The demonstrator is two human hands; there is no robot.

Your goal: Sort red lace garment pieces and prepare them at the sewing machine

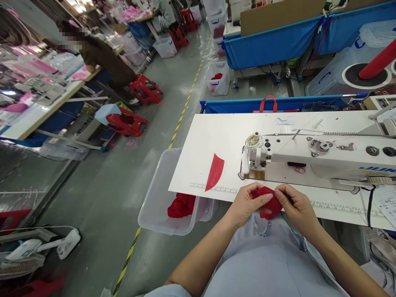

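Between my two hands, over the front edge of the white sewing table [204, 136], is a piece of red fabric [268, 203]. My left hand [250, 202] pinches its left side, the thumb lying across the cloth. The fingers of my right hand [291, 202] pinch its upper right edge. Just beyond my hands stands a white sewing machine [291, 152], its needle area close above the cloth. A separate red fabric piece [215, 171], curved along one side, lies flat on the table to the left, across the printed ruler.
A clear plastic bin [154, 206] with red cloth [182, 205] stands below the table's left end. A blue fabric trough [229, 106] runs behind the table. Across the aisle are red stools [145, 88], a standing person [105, 53] and another worktable [52, 111].
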